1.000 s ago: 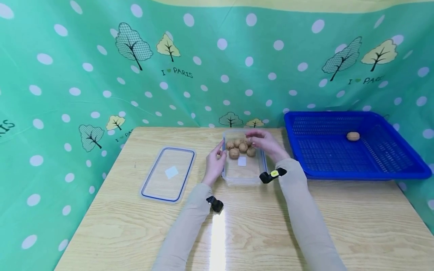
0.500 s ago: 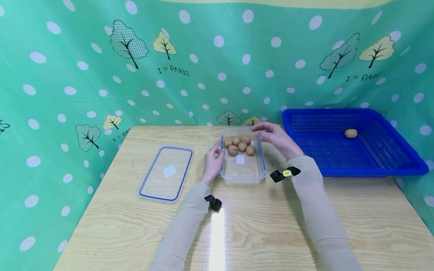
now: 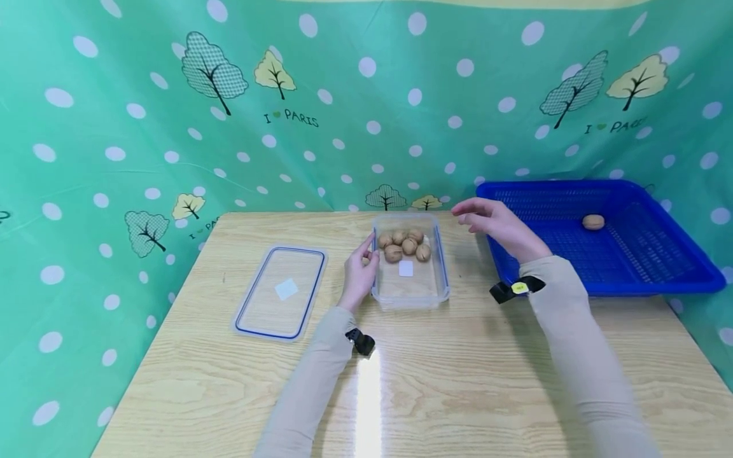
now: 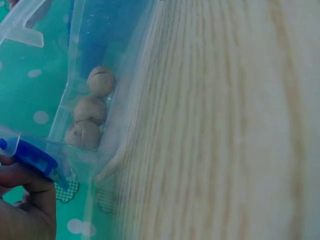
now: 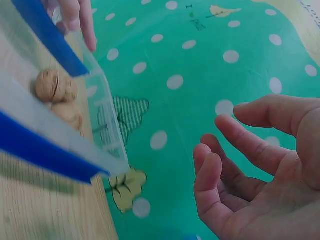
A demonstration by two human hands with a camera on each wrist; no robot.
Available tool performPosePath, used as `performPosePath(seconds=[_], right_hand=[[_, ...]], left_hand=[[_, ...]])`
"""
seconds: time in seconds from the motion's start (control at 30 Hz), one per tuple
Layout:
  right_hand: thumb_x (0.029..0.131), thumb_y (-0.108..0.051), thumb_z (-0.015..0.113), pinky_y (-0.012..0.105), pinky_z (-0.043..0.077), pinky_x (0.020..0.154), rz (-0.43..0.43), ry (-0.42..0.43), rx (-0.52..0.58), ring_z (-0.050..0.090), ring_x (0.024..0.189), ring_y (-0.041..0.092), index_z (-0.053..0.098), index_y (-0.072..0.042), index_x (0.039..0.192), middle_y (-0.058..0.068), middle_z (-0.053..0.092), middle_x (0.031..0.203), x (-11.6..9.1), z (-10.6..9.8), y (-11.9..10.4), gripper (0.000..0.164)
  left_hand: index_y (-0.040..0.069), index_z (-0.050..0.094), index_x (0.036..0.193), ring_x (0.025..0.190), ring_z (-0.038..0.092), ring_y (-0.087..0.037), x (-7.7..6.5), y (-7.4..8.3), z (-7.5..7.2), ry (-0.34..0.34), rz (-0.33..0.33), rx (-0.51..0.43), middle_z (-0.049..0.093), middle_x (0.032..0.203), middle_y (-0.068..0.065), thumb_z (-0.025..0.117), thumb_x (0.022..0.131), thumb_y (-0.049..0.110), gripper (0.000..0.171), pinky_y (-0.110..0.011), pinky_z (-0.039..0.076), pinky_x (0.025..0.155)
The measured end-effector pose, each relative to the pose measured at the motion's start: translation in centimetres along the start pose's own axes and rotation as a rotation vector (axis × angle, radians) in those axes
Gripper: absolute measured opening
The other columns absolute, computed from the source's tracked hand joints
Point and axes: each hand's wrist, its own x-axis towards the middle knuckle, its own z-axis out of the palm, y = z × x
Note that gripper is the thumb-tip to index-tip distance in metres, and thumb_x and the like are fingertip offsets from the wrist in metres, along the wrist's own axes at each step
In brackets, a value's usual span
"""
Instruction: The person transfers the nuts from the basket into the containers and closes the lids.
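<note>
Clear container (image 3: 403, 299) on the counter (image 3: 458, 381), holding walnuts (image 3: 393, 254), some partly hidden by others; left hand (image 3: 359, 278) against its side, cropped in the wrist view, gripping or merely touching, I cannot tell; right hand (image 3: 505, 227), fingers spread loosely, masking part of the blue basket (image 3: 578, 261)

Both arms reach forward in long sleeves. The left arm (image 3: 309, 385) leans in toward the middle, and the left hand (image 3: 359, 277) is at its end, low down, with its first finger pointing ahead. The right arm (image 3: 590, 356) also slants inward. Its wrist (image 3: 541, 257) bends so the right hand (image 3: 501, 229) points left, up in the air. The right fingers (image 5: 257, 147) curve softly, and the palm (image 5: 280, 210) shows.
</note>
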Motion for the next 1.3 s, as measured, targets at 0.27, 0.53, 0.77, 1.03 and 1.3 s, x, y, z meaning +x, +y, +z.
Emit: performPosePath(seconds=[0.27,0.53,0.77,1.03,1.3], right_hand=[[0.101,-0.021,0.051,0.035,0.047,0.086,0.011,0.002,-0.093,0.051,0.113,0.027,0.052,0.004,0.131,0.018,0.052,0.131,-1.4,-2.5,0.9,0.039],[0.101,-0.025,0.051,0.027,0.048,0.083,0.020,0.003,-0.143,0.051,0.106,0.013,0.049,0.003,0.134,0.022,0.049,0.133,-2.6,-4.8,2.1,0.043],[0.102,-0.029,0.051,0.026,0.048,0.084,0.078,0.007,-0.205,0.051,0.106,0.008,0.049,0.000,0.136,0.021,0.048,0.135,-3.4,-6.6,2.6,0.044],[0.101,-0.031,0.050,0.021,0.048,0.079,0.126,0.027,-0.225,0.053,0.105,0.010,0.047,0.002,0.137,0.007,0.054,0.125,-4.0,-9.1,3.6,0.048],[0.100,-0.040,0.049,0.017,0.046,0.079,0.186,0.014,-0.248,0.050,0.107,0.011,0.042,0.003,0.139,0.016,0.046,0.133,-4.5,-11.7,4.9,0.058]], left_hand=[[0.009,0.047,0.143,0.049,0.038,-0.006,-0.2,-0.1,0.0,-0.011,-0.005,-0.013,0.054,0.085,-0.005,0.053,0.098,0.007,0.046,-0.018,0.035,0.043],[0.009,0.047,0.143,0.046,0.035,-0.004,-0.2,-0.3,-0.1,-0.008,-0.001,-0.022,0.053,0.086,-0.005,0.053,0.098,0.007,0.046,-0.018,0.034,0.042],[0.009,0.047,0.143,0.048,0.036,-0.004,-0.1,-0.3,-0.1,-0.010,0.012,-0.017,0.053,0.084,-0.005,0.053,0.098,0.006,0.046,-0.018,0.035,0.043],[0.009,0.047,0.143,0.047,0.036,-0.004,-0.1,-0.1,-0.1,-0.013,0.013,-0.022,0.054,0.085,-0.004,0.053,0.098,0.006,0.046,-0.018,0.035,0.043],[0.009,0.048,0.143,0.046,0.034,-0.003,-0.1,-0.1,-0.1,-0.014,0.012,-0.002,0.054,0.085,-0.004,0.053,0.098,0.006,0.046,-0.018,0.034,0.042]])
